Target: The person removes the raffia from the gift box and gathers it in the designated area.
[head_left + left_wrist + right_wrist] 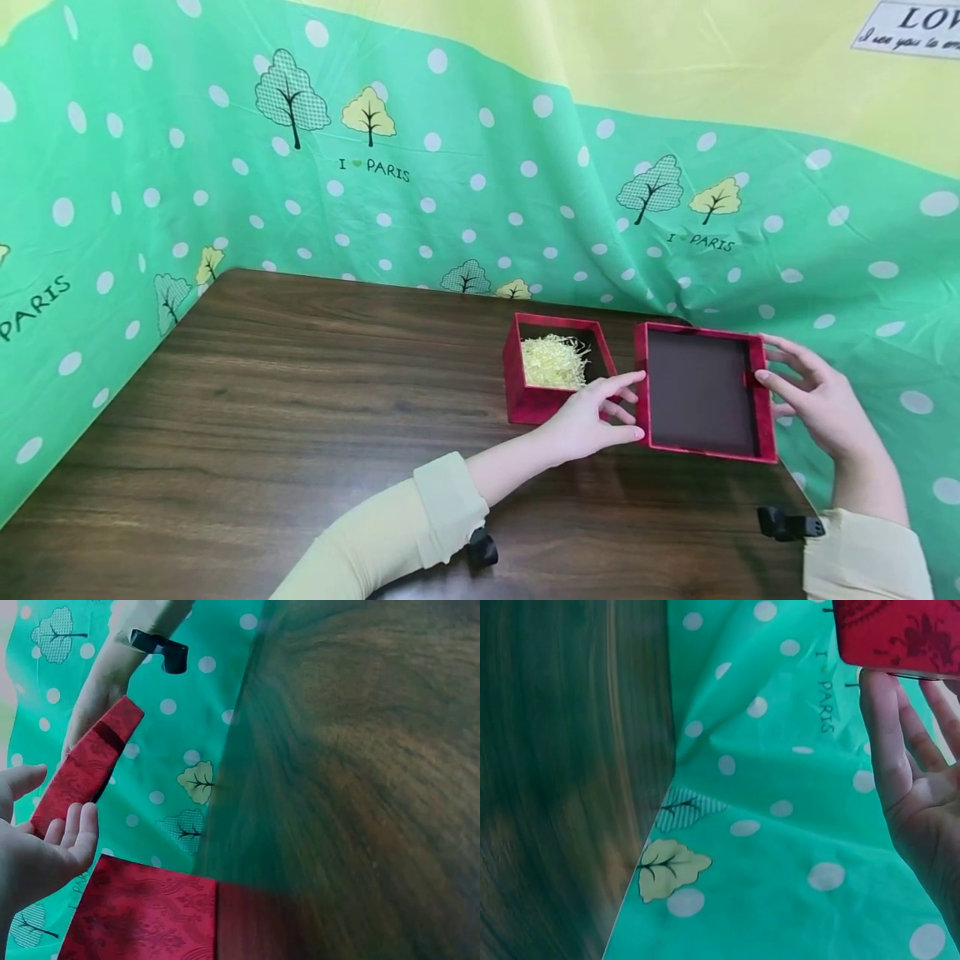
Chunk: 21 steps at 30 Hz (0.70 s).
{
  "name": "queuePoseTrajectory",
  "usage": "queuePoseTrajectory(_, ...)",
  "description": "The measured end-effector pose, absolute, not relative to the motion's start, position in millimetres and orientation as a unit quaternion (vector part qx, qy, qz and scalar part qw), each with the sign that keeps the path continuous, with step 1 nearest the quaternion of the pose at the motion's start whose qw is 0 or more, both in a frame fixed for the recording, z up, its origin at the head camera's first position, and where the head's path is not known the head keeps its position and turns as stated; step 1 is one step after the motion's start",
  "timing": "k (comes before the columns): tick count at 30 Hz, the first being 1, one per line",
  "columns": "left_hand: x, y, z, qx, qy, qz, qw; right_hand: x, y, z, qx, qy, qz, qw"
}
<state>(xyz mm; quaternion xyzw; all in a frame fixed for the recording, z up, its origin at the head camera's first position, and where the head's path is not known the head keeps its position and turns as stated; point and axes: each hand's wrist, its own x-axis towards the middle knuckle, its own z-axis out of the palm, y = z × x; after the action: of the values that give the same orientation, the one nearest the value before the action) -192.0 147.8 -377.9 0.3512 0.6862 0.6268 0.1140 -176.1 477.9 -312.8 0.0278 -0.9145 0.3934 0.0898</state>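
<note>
A red square box lid (pixel 701 392), dark inside, is raised over the right end of the table with its hollow side toward me. My right hand (pixel 821 396) grips its right rim, thumb at the inner edge and the fingers on the outside. Along the lid's left wall, my left hand (pixel 588 421) touches it with spread fingertips. Beside the lid stands the open red box (pixel 517 392), which holds pale yellow shredded paper (pixel 553 361). The left wrist view shows the lid's patterned side (pixel 86 769) by the left hand's fingers.
The dark wood table (pixel 300 408) spreads to the left of the box. A green dotted cloth (pixel 450 183) hangs behind the table and along its sides. Both wrists carry a small black device, such as the left one (pixel 482 550).
</note>
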Motion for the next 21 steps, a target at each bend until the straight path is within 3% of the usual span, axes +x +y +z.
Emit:
queuePoseTrajectory(7, -189, 154, -388, 0.313, 0.607, 0.695, 0.224, -174, 492, -317, 0.029, -0.924, 0.377, 0.062)
queuePoseTrajectory(21, -175, 165, -402, 0.211, 0.492, 0.77, 0.347, -179, 509, -341, 0.028, -0.932, 0.361, -0.009)
